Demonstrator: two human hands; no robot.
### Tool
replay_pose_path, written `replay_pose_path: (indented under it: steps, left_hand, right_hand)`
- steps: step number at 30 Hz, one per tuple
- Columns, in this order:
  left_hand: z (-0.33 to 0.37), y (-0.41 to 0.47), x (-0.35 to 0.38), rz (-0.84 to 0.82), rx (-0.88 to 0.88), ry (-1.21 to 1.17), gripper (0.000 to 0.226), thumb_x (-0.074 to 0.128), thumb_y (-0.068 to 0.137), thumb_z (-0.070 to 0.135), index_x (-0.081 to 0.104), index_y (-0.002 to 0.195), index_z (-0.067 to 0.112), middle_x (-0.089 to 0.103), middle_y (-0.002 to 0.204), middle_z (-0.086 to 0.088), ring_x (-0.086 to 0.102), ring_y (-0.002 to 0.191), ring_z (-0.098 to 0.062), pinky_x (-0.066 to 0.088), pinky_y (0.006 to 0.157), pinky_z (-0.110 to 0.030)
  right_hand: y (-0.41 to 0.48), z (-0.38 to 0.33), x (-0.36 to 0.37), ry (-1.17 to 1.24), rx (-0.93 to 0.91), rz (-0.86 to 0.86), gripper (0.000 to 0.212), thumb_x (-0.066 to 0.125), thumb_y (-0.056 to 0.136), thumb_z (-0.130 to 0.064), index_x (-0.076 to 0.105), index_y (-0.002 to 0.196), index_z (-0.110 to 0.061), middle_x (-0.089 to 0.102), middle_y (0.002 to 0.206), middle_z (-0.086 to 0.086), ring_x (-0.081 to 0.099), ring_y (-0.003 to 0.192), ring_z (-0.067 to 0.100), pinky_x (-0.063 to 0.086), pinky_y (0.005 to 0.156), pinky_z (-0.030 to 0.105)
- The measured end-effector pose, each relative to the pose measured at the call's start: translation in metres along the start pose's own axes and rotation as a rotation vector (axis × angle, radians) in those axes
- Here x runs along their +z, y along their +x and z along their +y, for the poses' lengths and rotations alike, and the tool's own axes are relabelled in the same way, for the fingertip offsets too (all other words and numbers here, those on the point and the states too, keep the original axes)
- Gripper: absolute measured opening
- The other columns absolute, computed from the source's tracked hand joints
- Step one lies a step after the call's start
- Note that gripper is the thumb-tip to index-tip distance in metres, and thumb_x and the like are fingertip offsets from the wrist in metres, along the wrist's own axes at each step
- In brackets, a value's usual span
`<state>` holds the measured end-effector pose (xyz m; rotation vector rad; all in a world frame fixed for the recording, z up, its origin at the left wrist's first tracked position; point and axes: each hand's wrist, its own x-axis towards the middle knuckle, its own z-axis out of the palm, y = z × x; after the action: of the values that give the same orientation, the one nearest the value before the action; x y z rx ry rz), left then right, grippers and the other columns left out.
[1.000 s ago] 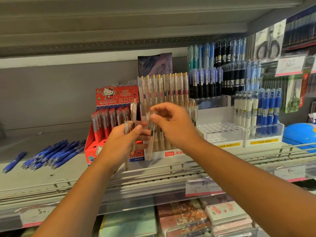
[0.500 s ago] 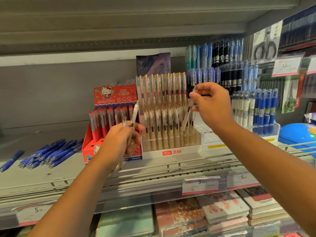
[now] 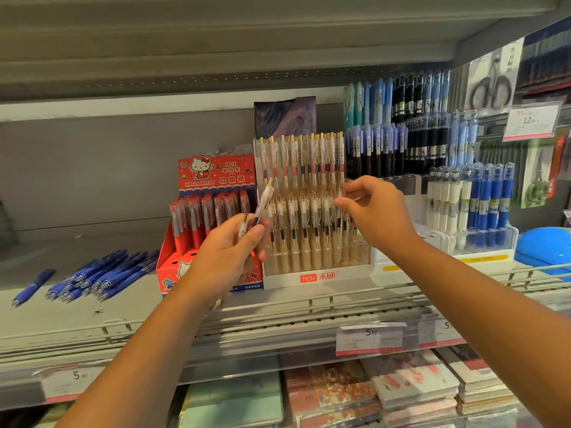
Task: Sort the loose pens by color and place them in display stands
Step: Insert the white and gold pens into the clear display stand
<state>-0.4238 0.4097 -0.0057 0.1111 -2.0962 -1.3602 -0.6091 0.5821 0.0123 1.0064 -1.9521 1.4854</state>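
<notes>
My left hand grips a few clear gold-clipped pens that stick up in front of the clear tiered display stand. The stand is full of matching clear pens in two rows. At the stand's right edge my right hand has thumb and forefinger pinched on a clear pen in the lower row; my fingers mostly hide that pen. Several loose blue pens lie in a pile on the shelf at the left, with one more blue pen apart from them.
A red Hello Kitty box of red pens stands left of the stand. Racks of blue, black and white pens fill the right. A blue globe sits far right. A rail with price tags fronts the shelf; notebooks lie below.
My right hand took one clear pen from my left hand, carried it to the stand's upper right, and has now come down to the lower row. My left hand rose slightly.
</notes>
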Motion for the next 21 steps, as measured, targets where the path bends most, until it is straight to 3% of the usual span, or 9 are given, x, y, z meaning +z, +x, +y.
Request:
replay_pose_path:
  steps: [4, 7, 12, 14, 16, 18, 21]
  left_hand:
    - [-0.002, 0.001, -0.001, -0.011, -0.015, -0.003, 0.02, 0.05, 0.101, 0.026, 0.065, 0.102, 0.013, 0.053, 0.062, -0.001, 0.038, 0.045, -0.009, 0.029, 0.039, -0.021]
    - [-0.003, 0.002, -0.002, -0.045, -0.063, -0.099, 0.018, 0.047, 0.099, 0.015, 0.063, 0.1, 0.007, 0.044, 0.061, -0.006, 0.029, 0.045, -0.014, 0.018, 0.043, -0.025]
    - [0.0, 0.005, 0.001, -0.074, -0.089, -0.194, 0.032, 0.042, 0.072, 0.018, 0.063, 0.095, 0.011, 0.05, 0.062, -0.006, 0.031, 0.045, -0.013, 0.017, 0.046, -0.025]
    - [0.001, 0.007, 0.003, -0.075, -0.086, -0.179, 0.032, 0.042, 0.074, 0.019, 0.062, 0.098, 0.011, 0.052, 0.063, -0.004, 0.033, 0.044, -0.012, 0.021, 0.044, -0.022]
    - [0.004, 0.009, 0.007, -0.071, -0.092, -0.153, 0.025, 0.042, 0.084, 0.015, 0.061, 0.101, 0.01, 0.052, 0.063, -0.005, 0.034, 0.044, -0.012, 0.023, 0.043, -0.022]
    - [0.009, 0.011, 0.012, -0.069, -0.102, -0.137, 0.025, 0.037, 0.094, 0.006, 0.061, 0.098, 0.013, 0.052, 0.062, -0.004, 0.033, 0.044, -0.012, 0.022, 0.044, -0.023]
    - [0.018, 0.01, 0.024, -0.109, -0.056, -0.125, 0.026, 0.035, 0.096, 0.004, 0.059, 0.101, 0.01, 0.054, 0.061, -0.003, 0.036, 0.045, -0.011, 0.025, 0.041, -0.021]
  right_hand:
    - [-0.003, 0.0, 0.002, -0.071, -0.046, -0.052, 0.021, 0.075, 0.084, -0.025, 0.068, 0.102, -0.018, 0.063, 0.085, -0.014, 0.06, 0.08, -0.001, 0.052, 0.074, 0.017]
    - [-0.007, 0.002, 0.003, -0.096, -0.066, -0.06, 0.023, 0.075, 0.084, -0.026, 0.069, 0.104, -0.016, 0.065, 0.088, -0.009, 0.059, 0.08, 0.0, 0.045, 0.072, 0.009]
    - [-0.014, -0.008, -0.001, -0.176, -0.091, 0.051, 0.026, 0.066, 0.091, -0.031, 0.065, 0.114, -0.019, 0.057, 0.108, -0.003, 0.055, 0.084, 0.008, 0.046, 0.078, 0.021]
    - [-0.017, -0.019, -0.001, -0.028, -0.073, 0.061, 0.018, 0.066, 0.091, -0.026, 0.063, 0.108, -0.021, 0.06, 0.104, -0.005, 0.056, 0.08, 0.006, 0.046, 0.075, 0.017]
    - [-0.019, -0.035, 0.001, 0.179, 0.018, -0.048, 0.012, 0.068, 0.09, -0.024, 0.063, 0.101, -0.021, 0.064, 0.097, -0.004, 0.062, 0.082, 0.006, 0.052, 0.071, 0.02]
    - [-0.02, -0.049, 0.006, 0.343, 0.134, -0.173, 0.016, 0.07, 0.088, -0.025, 0.063, 0.101, -0.02, 0.067, 0.096, 0.002, 0.068, 0.086, 0.015, 0.059, 0.067, 0.029]
    - [-0.02, -0.063, 0.013, 0.52, 0.223, -0.247, 0.025, 0.072, 0.088, -0.022, 0.06, 0.109, -0.015, 0.069, 0.097, 0.008, 0.072, 0.085, 0.019, 0.06, 0.062, 0.03]
